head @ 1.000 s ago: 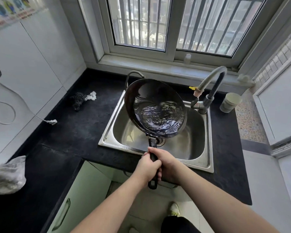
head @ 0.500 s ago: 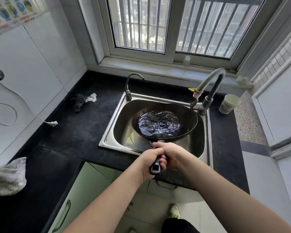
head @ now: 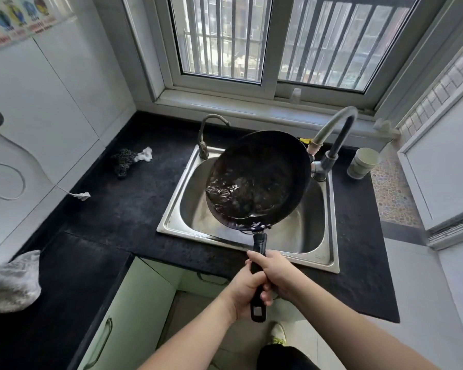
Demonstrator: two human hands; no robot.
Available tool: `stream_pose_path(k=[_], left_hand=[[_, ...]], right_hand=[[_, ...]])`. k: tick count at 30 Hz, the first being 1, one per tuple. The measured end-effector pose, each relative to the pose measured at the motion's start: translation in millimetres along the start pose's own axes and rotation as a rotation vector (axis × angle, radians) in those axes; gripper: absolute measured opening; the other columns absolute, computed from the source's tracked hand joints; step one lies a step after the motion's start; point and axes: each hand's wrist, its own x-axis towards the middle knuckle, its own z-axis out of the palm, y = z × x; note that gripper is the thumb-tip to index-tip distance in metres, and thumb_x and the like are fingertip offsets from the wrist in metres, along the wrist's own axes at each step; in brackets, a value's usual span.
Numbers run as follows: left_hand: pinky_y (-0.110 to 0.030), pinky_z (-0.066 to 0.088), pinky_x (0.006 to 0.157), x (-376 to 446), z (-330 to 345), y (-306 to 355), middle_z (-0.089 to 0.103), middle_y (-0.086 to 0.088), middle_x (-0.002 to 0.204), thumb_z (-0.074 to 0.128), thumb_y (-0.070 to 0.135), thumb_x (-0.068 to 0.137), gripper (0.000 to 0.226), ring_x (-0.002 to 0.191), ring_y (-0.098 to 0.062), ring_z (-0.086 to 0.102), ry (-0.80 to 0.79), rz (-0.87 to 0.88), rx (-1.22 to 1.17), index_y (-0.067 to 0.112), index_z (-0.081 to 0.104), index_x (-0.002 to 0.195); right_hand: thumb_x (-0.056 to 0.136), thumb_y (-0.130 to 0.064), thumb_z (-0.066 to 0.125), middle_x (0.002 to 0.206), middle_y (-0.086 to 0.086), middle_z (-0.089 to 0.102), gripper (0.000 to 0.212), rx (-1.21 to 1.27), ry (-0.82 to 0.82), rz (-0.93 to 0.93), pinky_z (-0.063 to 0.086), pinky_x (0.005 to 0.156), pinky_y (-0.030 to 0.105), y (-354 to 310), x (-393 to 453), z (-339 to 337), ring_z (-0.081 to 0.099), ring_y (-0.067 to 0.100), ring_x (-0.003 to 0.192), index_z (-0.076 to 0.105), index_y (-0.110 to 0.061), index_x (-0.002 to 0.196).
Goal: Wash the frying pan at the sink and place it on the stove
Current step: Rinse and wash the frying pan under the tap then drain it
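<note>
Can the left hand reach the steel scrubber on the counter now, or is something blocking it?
Probably not yet: the left hand grips the frying pan handle together with the right hand. The counter toward the steel scrubber looks unobstructed.

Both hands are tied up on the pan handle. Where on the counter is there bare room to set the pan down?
Largest bare patch: the black counter left of the sink, between the scrubber behind, the grey cloth at front left, and the cable end by the wall. Right of the sink is a narrower strip below the cup. The back edge is crowded by both faucets.
</note>
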Motion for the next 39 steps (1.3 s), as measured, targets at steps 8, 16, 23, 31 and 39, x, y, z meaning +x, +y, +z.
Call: stream_pose_path(k=[8,16,23,31,39], left_hand=[[-0.023,0.041,0.038,14.5,-17.9,-7.7,0.047,-0.006,0.049,0.049,0.001,0.075,0.026,0.033,-0.017,0.043,0.143,0.114,0.324,0.011,0.051,0.098],[-0.026,0.043,0.038,25.9,-30.8,-5.7,0.052,-0.008,0.045,0.05,0.008,0.073,0.02,0.032,-0.023,0.049,0.252,0.191,0.555,0.01,0.057,0.092],[-0.025,0.043,0.037,24.2,-36.1,7.5,0.056,-0.005,0.043,0.052,0.019,0.074,0.023,0.034,-0.024,0.053,0.318,0.198,0.714,0.011,0.057,0.095],[-0.022,0.041,0.033,13.6,-36.0,21.4,0.057,-0.006,0.048,0.053,0.011,0.085,0.003,0.03,-0.017,0.052,0.401,0.168,0.813,0.008,0.052,0.086],[-0.023,0.043,0.034,5.1,-49.9,31.3,0.06,-0.009,0.054,0.051,0.015,0.081,0.018,0.033,-0.02,0.055,0.386,0.122,0.917,0.017,0.053,0.1]], right_hand=[[0.095,-0.031,0.057,0.058,0.003,0.054,0.022,0.138,-0.136,-0.017,0.035,0.028,0.02,3.1,8.7,1.0,0.045,0.015,0.031,0.059,-0.01,0.091],[0.095,-0.026,0.056,0.065,0.005,0.061,0.017,0.257,-0.237,0.042,0.042,0.03,0.024,-0.1,24.4,6.2,0.057,0.018,0.042,0.062,-0.012,0.088],[0.097,-0.022,0.051,0.069,0.008,0.062,0.019,0.286,-0.292,0.04,0.043,0.029,0.025,-7.3,31.4,10.9,0.058,0.021,0.041,0.062,-0.009,0.091],[0.094,-0.031,0.045,0.066,0.007,0.06,0.029,0.283,-0.292,0.16,0.04,0.028,0.023,-13.8,36.1,26.5,0.049,0.024,0.034,0.069,-0.014,0.089],[0.087,-0.048,0.059,0.065,0.004,0.064,0.035,0.394,-0.189,0.196,0.039,0.044,0.027,-14.8,33.3,51.6,0.057,0.023,0.052,0.071,-0.017,0.078]])
